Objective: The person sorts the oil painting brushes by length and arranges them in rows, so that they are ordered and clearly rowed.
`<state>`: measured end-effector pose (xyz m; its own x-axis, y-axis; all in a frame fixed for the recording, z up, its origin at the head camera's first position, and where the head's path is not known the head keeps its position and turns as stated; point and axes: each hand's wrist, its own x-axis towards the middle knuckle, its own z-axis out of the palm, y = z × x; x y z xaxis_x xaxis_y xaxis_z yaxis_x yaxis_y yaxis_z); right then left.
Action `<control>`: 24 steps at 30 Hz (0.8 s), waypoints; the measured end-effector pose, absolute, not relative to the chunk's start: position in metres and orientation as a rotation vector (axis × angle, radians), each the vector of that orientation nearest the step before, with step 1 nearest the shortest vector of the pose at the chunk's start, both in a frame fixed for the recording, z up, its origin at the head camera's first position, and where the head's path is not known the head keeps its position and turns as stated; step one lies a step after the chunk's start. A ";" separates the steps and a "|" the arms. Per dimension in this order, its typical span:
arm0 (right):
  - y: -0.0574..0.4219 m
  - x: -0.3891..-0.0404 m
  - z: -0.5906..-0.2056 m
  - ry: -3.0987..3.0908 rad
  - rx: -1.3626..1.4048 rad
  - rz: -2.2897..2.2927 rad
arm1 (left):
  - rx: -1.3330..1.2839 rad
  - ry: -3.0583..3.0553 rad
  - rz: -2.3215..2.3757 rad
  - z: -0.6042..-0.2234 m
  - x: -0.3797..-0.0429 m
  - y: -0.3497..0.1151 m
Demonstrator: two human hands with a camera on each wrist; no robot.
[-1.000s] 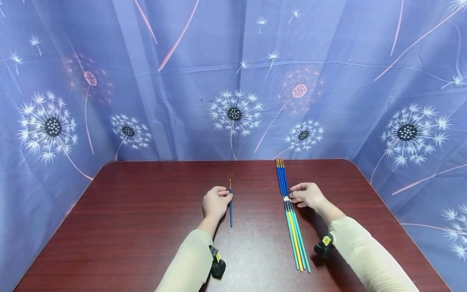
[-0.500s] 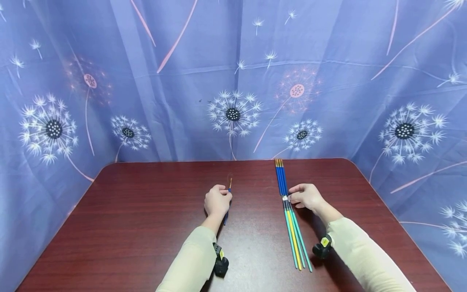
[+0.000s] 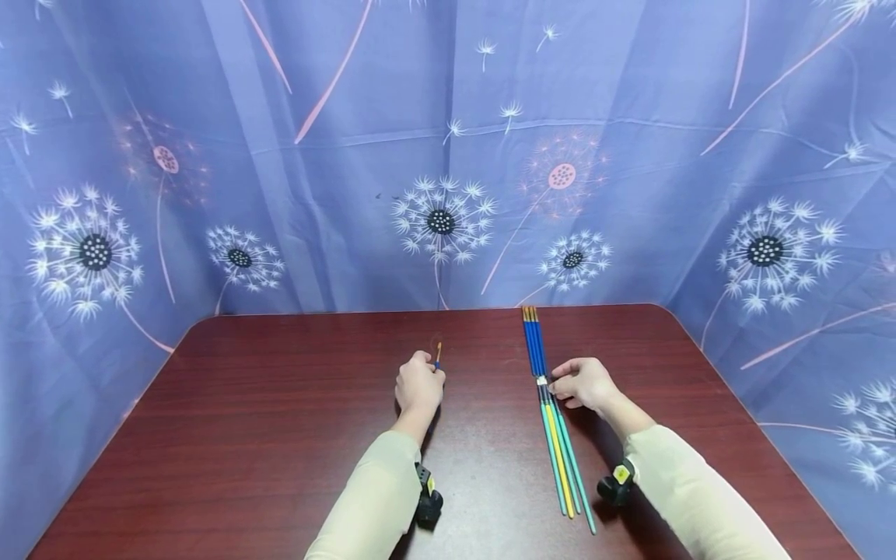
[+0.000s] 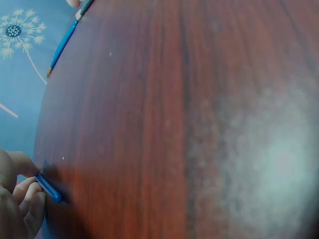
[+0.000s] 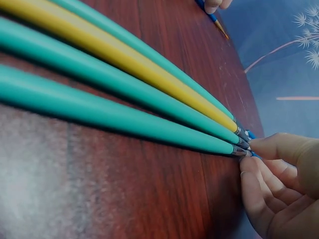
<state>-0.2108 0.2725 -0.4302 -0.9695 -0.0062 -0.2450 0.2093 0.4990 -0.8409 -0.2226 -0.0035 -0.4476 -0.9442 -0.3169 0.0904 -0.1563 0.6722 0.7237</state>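
Observation:
My left hand (image 3: 420,386) pinches a thin blue paintbrush (image 3: 438,358) near the middle of the table, its bristles pointing away; most of its handle is hidden under the hand. In the left wrist view the rounded blue handle end (image 4: 51,190) sticks out past the fingers. On the right, my right hand (image 3: 588,384) has thumb and fingertips on the metal-and-bristle end of the outermost green-handled paintbrush (image 5: 124,122). That brush sits slightly lower than its neighbours. Beside it lie a yellow-handled paintbrush (image 3: 558,459) and more green-handled ones.
Several blue paintbrushes (image 3: 533,350) lie side by side, bristles at the table's far edge and handle ends meeting the bristle ends of the green and yellow row. A dark red wood-grain table (image 3: 245,435) stands against a blue dandelion-print curtain (image 3: 350,194).
The blue brush has turned under my left hand, so its handle no longer shows in the head view. The outermost green brush has slid slightly toward me at my right hand.

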 end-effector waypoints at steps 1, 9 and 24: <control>0.272 -0.210 -0.430 2.531 0.179 -1.454 | 0.381 -2.682 -1.129 -0.447 -0.223 -0.003; 0.272 -0.206 -0.430 2.568 0.215 -1.423 | 0.395 -2.693 -1.151 -0.445 -0.225 -0.002; 0.275 -0.205 -0.434 2.540 0.243 -1.475 | 0.455 -2.606 -1.277 -0.444 -0.232 0.007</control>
